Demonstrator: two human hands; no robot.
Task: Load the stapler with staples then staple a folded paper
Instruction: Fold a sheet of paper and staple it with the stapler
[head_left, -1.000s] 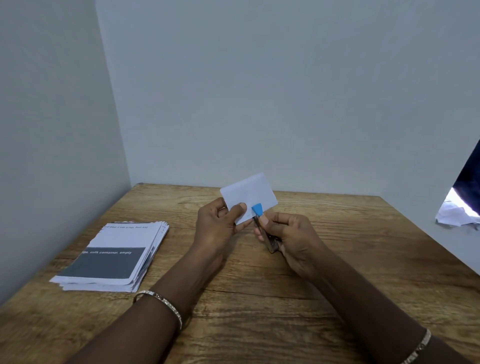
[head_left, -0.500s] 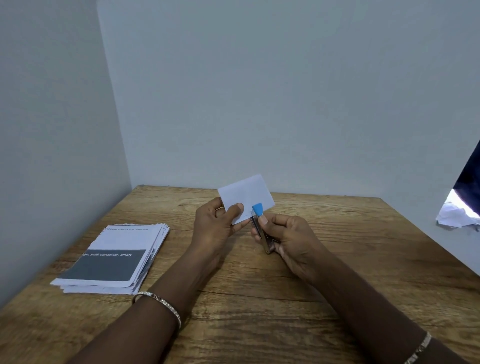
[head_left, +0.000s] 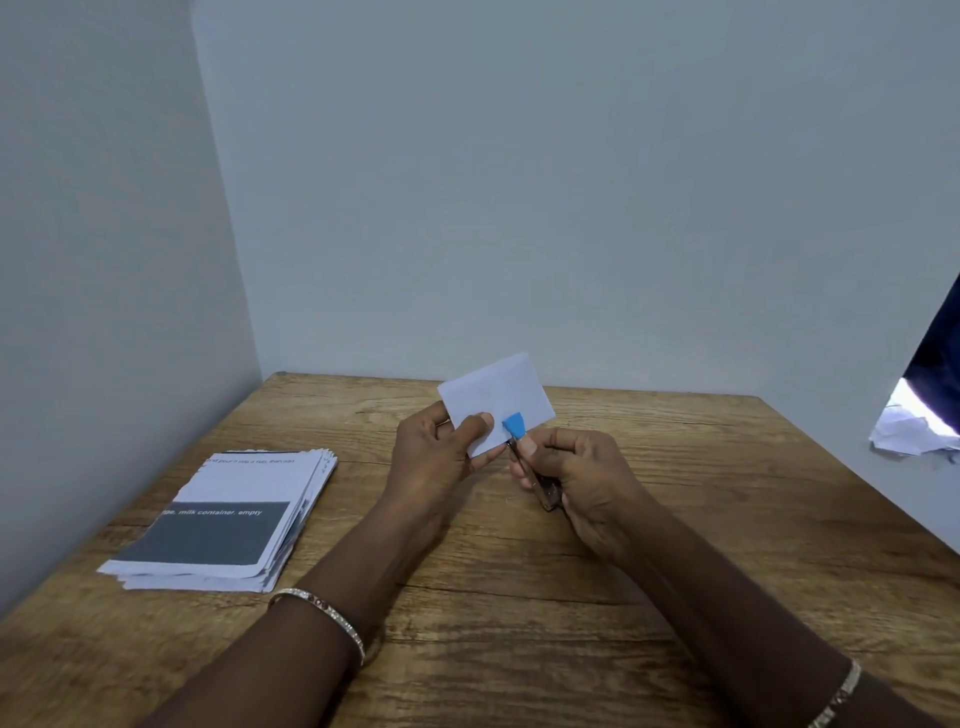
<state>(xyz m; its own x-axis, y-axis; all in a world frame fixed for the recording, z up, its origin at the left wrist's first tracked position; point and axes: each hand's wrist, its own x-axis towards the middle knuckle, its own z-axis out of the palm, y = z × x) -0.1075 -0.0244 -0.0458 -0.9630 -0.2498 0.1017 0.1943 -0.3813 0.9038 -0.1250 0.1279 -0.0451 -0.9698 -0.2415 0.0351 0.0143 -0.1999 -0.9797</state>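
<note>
At the left of the brown wood-grain desk (head_left: 519, 639) lies a stack of white printed sheets with a dark grey band across the top page (head_left: 218, 519), well apart from both hands. A thin silver bracelet (head_left: 324, 613) circles the left wrist.

The left hand (head_left: 431, 460) is raised just above the middle of the desk. Its fingers (head_left: 480, 422) are curled, with the thumb on the near face of the small folded white paper (head_left: 493, 397), pinching it at its lower left part. The paper stands nearly upright, tilted slightly to the left.

Just beside it, the slim metal stapler with a blue plastic tip (head_left: 514, 427) has its blue end over the paper's lower right edge. The right hand (head_left: 582, 478) grips the stapler, its fingers wrapped round the dark metal body, with the thumb close behind the blue tip. Most of the body is hidden in the hand. A second bracelet (head_left: 836, 696) shows on the right wrist.

At the far right edge, beyond the grey partition, sits some crumpled white paper (head_left: 909, 431).
</note>
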